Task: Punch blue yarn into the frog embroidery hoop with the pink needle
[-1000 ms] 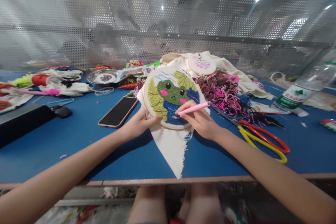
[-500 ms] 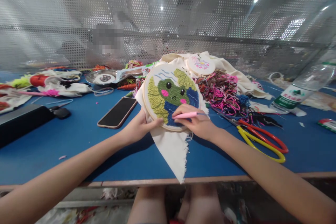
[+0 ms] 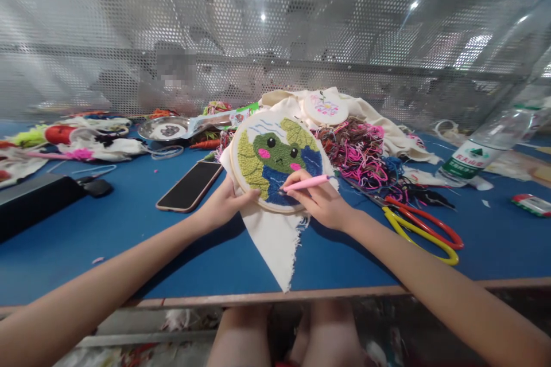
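Note:
My left hand [image 3: 230,200] grips the lower left rim of a round embroidery hoop [image 3: 235,169], thumb on top and the other fingers hidden beneath. White cloth stretched in the hoop carries a tufted green frog [image 3: 275,152] with pink cheeks, yellow-green leaf shapes and a blue area. Pinched in my right hand [image 3: 321,203] is a pink punch needle [image 3: 312,182], its tip at the blue yarn [image 3: 275,186] low in the design. Blue thread shows at the tool's back end. A frayed corner of cloth [image 3: 275,246] hangs toward the table's front edge.
A phone [image 3: 189,186] lies left of the hoop. Red and yellow-handled scissors [image 3: 424,229], a tangled yarn heap [image 3: 359,155] and a water bottle [image 3: 477,155] are to the right. Behind stand a metal dish [image 3: 148,128], a second hoop [image 3: 326,108] and a perforated metal screen [image 3: 241,40].
The punch needle has tilted, its back end rising, and its tip sits slightly more to the left. The whole view has shifted a little; my left hand keeps its hold on the hoop.

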`<act>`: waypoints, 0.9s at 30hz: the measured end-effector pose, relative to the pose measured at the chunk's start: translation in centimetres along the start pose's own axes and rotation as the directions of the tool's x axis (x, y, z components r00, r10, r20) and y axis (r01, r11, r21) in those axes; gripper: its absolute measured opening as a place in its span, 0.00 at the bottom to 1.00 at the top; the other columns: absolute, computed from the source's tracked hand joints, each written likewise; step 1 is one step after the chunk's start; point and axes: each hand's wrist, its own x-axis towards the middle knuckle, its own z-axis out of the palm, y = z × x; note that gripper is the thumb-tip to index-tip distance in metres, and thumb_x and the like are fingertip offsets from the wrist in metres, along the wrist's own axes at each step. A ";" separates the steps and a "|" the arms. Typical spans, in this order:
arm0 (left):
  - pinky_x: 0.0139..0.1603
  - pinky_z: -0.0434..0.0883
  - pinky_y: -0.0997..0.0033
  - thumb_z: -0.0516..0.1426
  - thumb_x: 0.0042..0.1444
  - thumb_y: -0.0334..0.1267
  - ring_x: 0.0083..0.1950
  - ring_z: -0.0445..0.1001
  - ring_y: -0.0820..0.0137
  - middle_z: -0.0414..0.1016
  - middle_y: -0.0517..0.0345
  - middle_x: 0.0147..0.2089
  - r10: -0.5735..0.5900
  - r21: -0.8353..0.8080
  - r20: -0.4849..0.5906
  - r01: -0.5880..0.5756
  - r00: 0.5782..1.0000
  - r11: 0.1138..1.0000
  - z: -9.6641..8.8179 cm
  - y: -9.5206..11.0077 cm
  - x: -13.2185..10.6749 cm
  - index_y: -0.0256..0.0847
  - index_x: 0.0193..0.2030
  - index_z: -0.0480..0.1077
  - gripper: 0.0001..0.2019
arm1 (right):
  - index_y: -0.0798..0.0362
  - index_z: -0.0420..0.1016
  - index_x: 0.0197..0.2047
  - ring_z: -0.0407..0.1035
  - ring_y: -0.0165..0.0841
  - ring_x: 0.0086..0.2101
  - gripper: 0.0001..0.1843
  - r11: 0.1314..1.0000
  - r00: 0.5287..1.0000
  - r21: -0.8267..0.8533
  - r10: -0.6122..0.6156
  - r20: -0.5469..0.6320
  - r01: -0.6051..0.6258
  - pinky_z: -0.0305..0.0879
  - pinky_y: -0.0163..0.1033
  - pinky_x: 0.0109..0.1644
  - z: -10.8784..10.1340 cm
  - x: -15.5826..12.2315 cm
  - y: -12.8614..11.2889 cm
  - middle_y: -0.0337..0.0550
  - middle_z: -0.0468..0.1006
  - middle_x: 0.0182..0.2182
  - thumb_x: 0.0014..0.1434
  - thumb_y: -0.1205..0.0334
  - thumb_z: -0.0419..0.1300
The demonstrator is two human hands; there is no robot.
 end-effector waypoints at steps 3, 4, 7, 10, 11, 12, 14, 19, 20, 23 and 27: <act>0.63 0.60 0.54 0.59 0.52 0.46 0.60 0.64 0.56 0.68 0.47 0.58 -0.003 0.006 0.000 0.003 1.000 1.000 -0.2 -0.1 0.0 0.38 0.59 0.60 0.29 | 0.52 0.64 0.42 0.69 0.35 0.39 0.09 1.000 1.000 0.005 -0.006 -0.001 0.006 0.64 0.41 0.44 -0.1 0.0 0.1 0.45 0.75 0.39 0.65 0.60 0.47; 0.63 0.60 0.54 0.59 0.52 0.45 0.60 0.64 0.56 0.68 0.47 0.58 -0.003 0.005 0.001 0.003 1.000 1.000 -0.2 -0.1 0.0 0.38 0.60 0.59 0.30 | 0.52 0.64 0.42 0.69 0.35 0.40 0.09 1.000 1.000 0.005 -0.011 -0.002 0.011 0.63 0.41 0.44 -0.1 0.0 0.1 0.45 0.75 0.39 0.65 0.60 0.47; 0.63 0.60 0.54 0.59 0.53 0.44 0.60 0.64 0.57 0.68 0.47 0.58 -0.001 -0.007 0.007 0.001 1.000 1.000 -0.3 -0.2 0.0 0.38 0.61 0.57 0.31 | 0.51 0.64 0.42 0.69 0.35 0.41 0.08 1.000 1.000 0.006 -0.030 -0.008 0.030 0.63 0.41 0.45 -0.2 0.0 0.2 0.45 0.74 0.40 0.65 0.61 0.46; 0.62 0.61 0.54 0.59 0.53 0.44 0.60 0.64 0.56 0.69 0.46 0.58 -0.001 -0.011 0.005 0.001 1.000 1.000 -0.2 -0.3 0.0 0.38 0.62 0.56 0.31 | 0.51 0.64 0.42 0.69 0.34 0.40 0.08 0.999 0.999 0.014 -0.033 -0.013 0.033 0.63 0.41 0.45 -0.3 -0.1 0.2 0.45 0.74 0.40 0.65 0.61 0.47; 0.62 0.61 0.54 0.59 0.53 0.45 0.60 0.64 0.56 0.69 0.47 0.58 -0.002 -0.009 0.005 0.002 1.000 1.000 -0.2 -0.2 0.0 0.38 0.62 0.56 0.31 | 0.51 0.65 0.42 0.69 0.34 0.40 0.08 0.999 0.999 0.014 -0.031 -0.015 0.031 0.63 0.41 0.45 -0.3 -0.1 0.2 0.45 0.74 0.40 0.65 0.61 0.47; 0.62 0.61 0.53 0.59 0.53 0.45 0.60 0.64 0.56 0.69 0.47 0.57 -0.002 -0.009 0.008 0.002 1.000 1.000 -0.2 -0.2 0.0 0.39 0.62 0.56 0.31 | 0.51 0.65 0.41 0.69 0.35 0.40 0.08 1.000 1.000 0.014 -0.028 -0.014 0.028 0.63 0.42 0.45 -0.3 -0.1 0.2 0.45 0.74 0.40 0.65 0.61 0.47; 0.62 0.61 0.53 0.58 0.53 0.45 0.60 0.64 0.56 0.69 0.48 0.57 0.003 -0.010 0.010 -0.003 1.000 1.000 -0.1 -0.2 0.0 0.39 0.62 0.56 0.31 | 0.51 0.65 0.41 0.69 0.35 0.40 0.08 1.000 1.000 0.015 -0.025 -0.011 0.026 0.63 0.42 0.46 -0.4 -0.1 0.1 0.45 0.74 0.39 0.65 0.61 0.47; 0.62 0.61 0.54 0.58 0.53 0.44 0.60 0.64 0.57 0.70 0.48 0.57 0.002 -0.005 0.004 -0.002 1.000 1.000 -0.1 -0.1 0.0 0.39 0.60 0.59 0.29 | 0.51 0.66 0.41 0.69 0.34 0.41 0.08 0.999 1.000 0.032 -0.013 0.014 0.013 0.64 0.42 0.46 -0.5 -0.1 0.1 0.45 0.74 0.39 0.64 0.61 0.48; 0.62 0.61 0.54 0.58 0.53 0.44 0.60 0.64 0.57 0.70 0.48 0.57 -0.002 -0.005 0.006 0.002 1.000 1.000 -0.1 -0.1 0.0 0.38 0.59 0.59 0.28 | 0.51 0.66 0.41 0.69 0.34 0.40 0.08 0.999 1.000 0.045 -0.004 0.029 0.002 0.64 0.41 0.46 -0.5 0.0 0.1 0.44 0.74 0.39 0.64 0.60 0.48; 0.62 0.61 0.54 0.58 0.53 0.44 0.61 0.64 0.57 0.71 0.48 0.56 -0.002 -0.020 0.009 0.002 1.000 1.000 0.0 0.0 -0.1 0.38 0.58 0.60 0.27 | 0.50 0.68 0.40 0.70 0.33 0.39 0.08 0.992 0.998 0.125 -0.002 0.064 -0.006 0.66 0.40 0.44 -0.6 0.3 0.2 0.43 0.75 0.39 0.63 0.60 0.50; 0.62 0.61 0.55 0.58 0.53 0.45 0.60 0.64 0.56 0.70 0.48 0.56 0.011 -0.024 0.037 -0.010 0.999 1.000 0.2 0.5 -0.5 0.37 0.55 0.64 0.24 | 0.50 0.72 0.38 0.70 0.34 0.41 0.06 0.987 0.998 0.150 -0.057 -0.039 0.062 0.64 0.43 0.49 -0.2 0.8 0.6 0.42 0.76 0.39 0.61 0.61 0.54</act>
